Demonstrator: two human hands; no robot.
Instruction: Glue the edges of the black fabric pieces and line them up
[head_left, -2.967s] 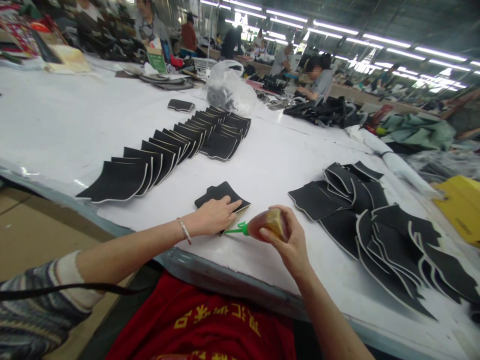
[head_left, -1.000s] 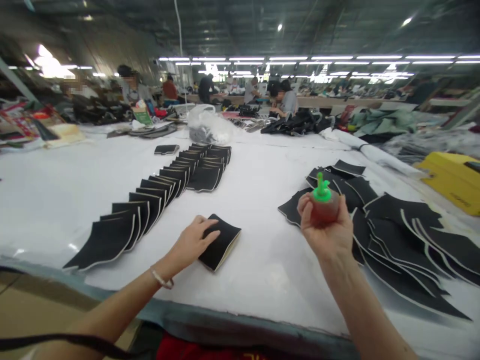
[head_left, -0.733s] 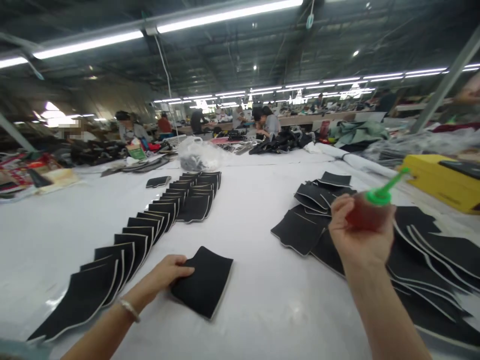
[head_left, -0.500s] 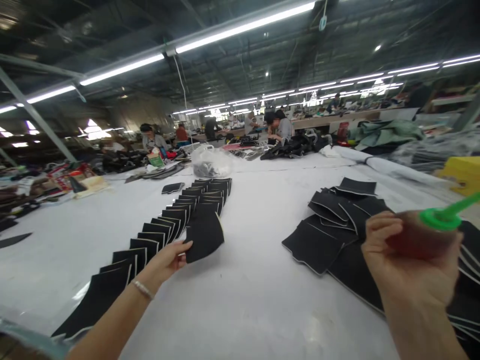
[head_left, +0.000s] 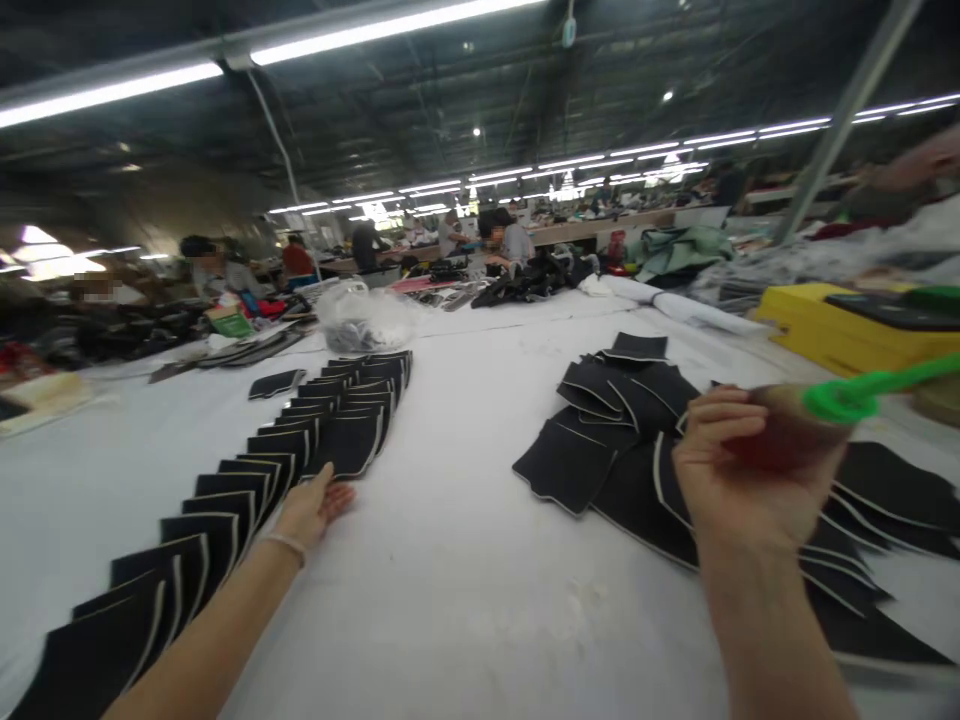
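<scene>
My left hand (head_left: 316, 503) has its fingers apart, its thumb touching the near edge of a black piece (head_left: 346, 442) that lies flat at the row's right side. A long row of overlapping black pieces with pale edges (head_left: 217, 500) runs from the lower left away from me. In my right hand (head_left: 739, 480) is a bottle of dark red liquid (head_left: 787, 430) with a green nozzle pointing right. Beneath and behind that hand lies a loose heap of black pieces (head_left: 574, 465).
A single black piece (head_left: 275, 384) and a clear plastic bag (head_left: 360, 318) are beyond the row on the white table (head_left: 450, 560). A yellow box (head_left: 810, 325) stands at right. Several people work in the background.
The black piece from my left hand now lies on the row's right side, and the fingers have opened. My view has turned to the right. The bottle remains in my right hand.
</scene>
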